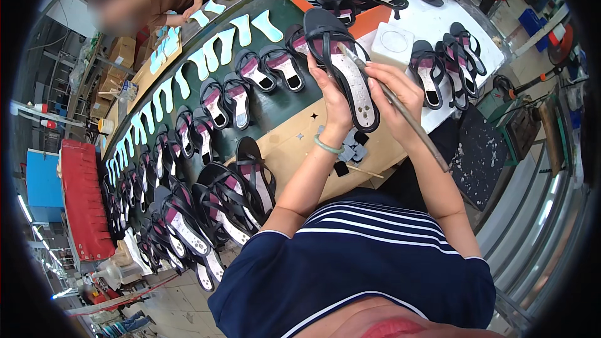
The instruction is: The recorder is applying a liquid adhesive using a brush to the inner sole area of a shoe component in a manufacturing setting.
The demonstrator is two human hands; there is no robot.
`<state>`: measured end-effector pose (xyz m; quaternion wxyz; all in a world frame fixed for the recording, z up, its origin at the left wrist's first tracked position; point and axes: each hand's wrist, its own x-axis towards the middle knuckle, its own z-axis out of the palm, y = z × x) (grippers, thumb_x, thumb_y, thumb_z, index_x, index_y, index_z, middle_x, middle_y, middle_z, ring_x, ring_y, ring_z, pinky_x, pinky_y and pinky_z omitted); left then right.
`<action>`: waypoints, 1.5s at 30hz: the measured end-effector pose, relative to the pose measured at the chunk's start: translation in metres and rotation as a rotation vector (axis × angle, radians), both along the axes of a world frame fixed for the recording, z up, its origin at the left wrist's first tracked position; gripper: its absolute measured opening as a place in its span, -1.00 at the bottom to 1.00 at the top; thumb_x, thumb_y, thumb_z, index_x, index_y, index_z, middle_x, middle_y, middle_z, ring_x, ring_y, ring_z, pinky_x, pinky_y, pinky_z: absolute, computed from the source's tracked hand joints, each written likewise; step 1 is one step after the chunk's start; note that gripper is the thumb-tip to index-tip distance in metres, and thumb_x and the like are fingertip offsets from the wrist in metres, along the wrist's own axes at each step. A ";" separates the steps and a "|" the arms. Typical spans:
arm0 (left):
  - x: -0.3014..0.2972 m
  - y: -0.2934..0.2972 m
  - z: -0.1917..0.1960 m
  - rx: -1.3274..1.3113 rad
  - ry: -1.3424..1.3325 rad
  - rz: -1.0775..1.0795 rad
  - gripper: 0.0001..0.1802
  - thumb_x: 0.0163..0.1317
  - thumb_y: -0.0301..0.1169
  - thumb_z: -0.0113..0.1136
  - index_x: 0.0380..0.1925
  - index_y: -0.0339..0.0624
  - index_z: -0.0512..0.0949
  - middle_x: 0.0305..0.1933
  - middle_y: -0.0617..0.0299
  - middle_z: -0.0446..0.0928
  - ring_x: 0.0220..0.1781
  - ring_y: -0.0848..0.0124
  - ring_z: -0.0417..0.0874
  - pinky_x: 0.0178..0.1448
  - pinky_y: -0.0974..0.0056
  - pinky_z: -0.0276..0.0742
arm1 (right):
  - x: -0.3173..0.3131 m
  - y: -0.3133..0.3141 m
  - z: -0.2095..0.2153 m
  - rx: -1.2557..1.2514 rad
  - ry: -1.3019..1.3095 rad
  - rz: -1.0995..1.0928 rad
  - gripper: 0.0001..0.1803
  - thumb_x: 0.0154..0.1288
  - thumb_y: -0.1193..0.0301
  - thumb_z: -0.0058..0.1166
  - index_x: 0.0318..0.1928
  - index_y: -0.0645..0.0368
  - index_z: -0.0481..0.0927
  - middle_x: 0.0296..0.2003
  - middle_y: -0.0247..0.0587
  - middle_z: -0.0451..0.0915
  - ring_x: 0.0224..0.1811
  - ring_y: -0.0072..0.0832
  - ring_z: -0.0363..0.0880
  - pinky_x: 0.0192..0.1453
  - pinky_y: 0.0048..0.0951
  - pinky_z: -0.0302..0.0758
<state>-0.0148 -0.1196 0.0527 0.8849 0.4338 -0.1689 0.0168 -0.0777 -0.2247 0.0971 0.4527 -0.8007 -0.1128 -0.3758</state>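
Near upper centre, the left hand (333, 105) grips a black strappy sandal (358, 97) while the right hand (399, 92) pinches a slim brown tool (410, 120) aslant.

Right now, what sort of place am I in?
Probably a shoe workshop: black sandals and pale cut-out pieces line a green surface, and your left hand holds another sandal.

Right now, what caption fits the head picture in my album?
Left hand holding a black sandal, right hand holding a long-handled tool over it, rows of sandals alongside.
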 end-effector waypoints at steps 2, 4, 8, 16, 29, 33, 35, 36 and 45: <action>0.002 -0.001 -0.003 -0.016 -0.013 0.015 -0.25 0.47 0.24 -0.52 0.49 0.11 -0.20 0.36 0.09 0.23 0.33 0.27 0.35 0.37 0.18 0.29 | 0.003 0.006 -0.004 0.008 -0.034 -0.019 -0.81 0.21 0.59 0.17 -0.14 0.33 0.67 -0.14 -0.02 0.67 -0.14 -0.24 0.70 -0.06 -0.39 0.59; 0.002 -0.003 -0.005 0.028 -0.039 0.061 -0.26 0.48 0.21 -0.53 0.49 0.07 -0.20 0.37 0.09 0.22 0.35 0.27 0.32 0.40 0.17 0.24 | 0.005 0.006 -0.006 -0.027 -0.058 -0.036 -0.80 0.21 0.59 0.17 -0.13 0.33 0.67 -0.13 -0.02 0.67 -0.14 -0.24 0.70 -0.07 -0.39 0.60; 0.002 -0.003 -0.005 0.022 -0.043 0.076 -0.26 0.49 0.20 -0.53 0.49 0.03 -0.20 0.38 0.09 0.19 0.39 0.26 0.28 0.43 0.17 0.18 | 0.008 0.009 -0.010 -0.035 -0.093 -0.063 -0.79 0.21 0.60 0.17 -0.12 0.34 0.66 -0.13 -0.01 0.67 -0.15 -0.24 0.70 -0.09 -0.39 0.60; 0.000 -0.003 -0.012 0.056 -0.035 0.099 -0.24 0.50 0.18 -0.53 0.50 0.00 -0.27 0.45 0.04 0.08 0.44 0.23 0.19 0.48 0.17 0.10 | 0.007 0.009 -0.008 -0.015 -0.083 -0.098 -0.81 0.24 0.59 0.15 -0.13 0.36 0.65 -0.16 0.00 0.67 -0.19 -0.25 0.70 -0.13 -0.41 0.60; 0.004 -0.002 -0.020 0.007 -0.031 0.039 -0.24 0.50 0.17 -0.49 0.51 0.01 -0.28 0.43 0.04 0.12 0.40 0.24 0.24 0.45 0.18 0.15 | 0.010 0.006 -0.007 0.179 -0.012 -0.083 -0.82 0.26 0.57 0.17 -0.14 0.35 0.67 -0.17 -0.03 0.68 -0.13 -0.32 0.68 -0.02 -0.42 0.56; 0.001 -0.003 -0.015 -0.016 -0.025 0.039 -0.25 0.51 0.16 -0.47 0.51 0.03 -0.27 0.38 0.06 0.18 0.34 0.26 0.32 0.39 0.18 0.25 | 0.011 0.004 -0.009 0.206 -0.001 -0.056 -0.83 0.27 0.57 0.17 -0.14 0.35 0.67 -0.16 -0.03 0.69 -0.10 -0.33 0.67 0.02 -0.42 0.54; 0.001 -0.003 -0.015 -0.022 -0.013 0.043 -0.26 0.51 0.16 -0.47 0.51 0.03 -0.26 0.37 0.07 0.20 0.32 0.27 0.35 0.38 0.18 0.27 | 0.011 0.004 -0.008 0.209 -0.001 -0.053 -0.83 0.27 0.57 0.17 -0.14 0.35 0.68 -0.16 -0.03 0.69 -0.10 -0.33 0.67 0.02 -0.42 0.54; 0.002 -0.003 -0.016 -0.027 -0.020 0.040 -0.26 0.51 0.15 -0.47 0.51 0.04 -0.26 0.37 0.07 0.20 0.32 0.27 0.35 0.38 0.18 0.27 | 0.011 0.005 -0.008 0.211 0.000 -0.051 -0.83 0.26 0.56 0.18 -0.15 0.35 0.68 -0.16 -0.03 0.69 -0.09 -0.32 0.67 0.03 -0.41 0.54; 0.001 -0.001 -0.014 -0.025 -0.033 0.032 -0.27 0.52 0.14 -0.47 0.51 0.04 -0.26 0.36 0.08 0.20 0.32 0.28 0.34 0.38 0.19 0.26 | 0.012 0.007 -0.010 0.173 0.002 -0.068 -0.83 0.23 0.53 0.20 -0.16 0.26 0.70 -0.16 -0.10 0.71 -0.10 -0.31 0.67 0.06 -0.37 0.47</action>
